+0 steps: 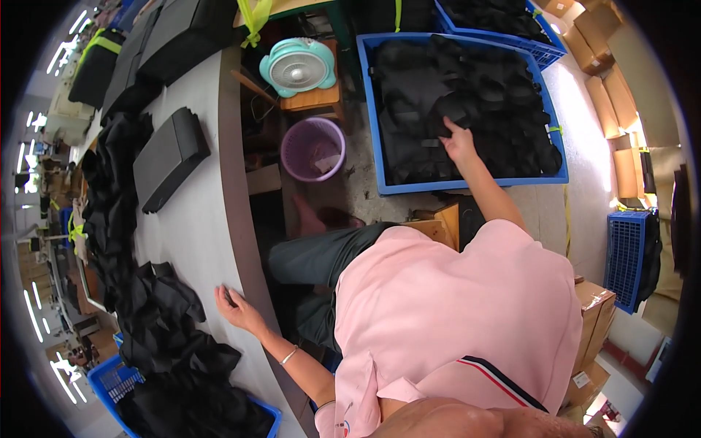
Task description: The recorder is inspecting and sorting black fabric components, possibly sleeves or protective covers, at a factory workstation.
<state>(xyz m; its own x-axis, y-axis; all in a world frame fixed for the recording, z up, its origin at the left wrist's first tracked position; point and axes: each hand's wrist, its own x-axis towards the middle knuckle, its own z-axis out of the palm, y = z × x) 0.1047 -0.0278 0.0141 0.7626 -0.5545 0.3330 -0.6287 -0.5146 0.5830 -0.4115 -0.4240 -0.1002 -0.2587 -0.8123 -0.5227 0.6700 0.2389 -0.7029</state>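
Observation:
My right hand (458, 144) reaches over a large blue crate (467, 187) heaped with black fabric pieces (412, 102). Its fingers are apart, and their tips touch or hover just above the pieces. At the edge of the grey table (186, 241), my left hand (241, 312) is half curled, with something small and dark between thumb and fingers that I cannot make out. Farther along the table lies a stack of flat black pieces (171, 157). Loose black fabric pieces (157, 306) trail down the table's left side.
A purple basket (312, 150) stands on the floor between table and crate. Behind it, a turquoise fan (298, 67) rests on a wooden stool (314, 98). Another blue crate (109, 387) of black pieces is at lower left. Cardboard boxes (595, 314) stand to the right.

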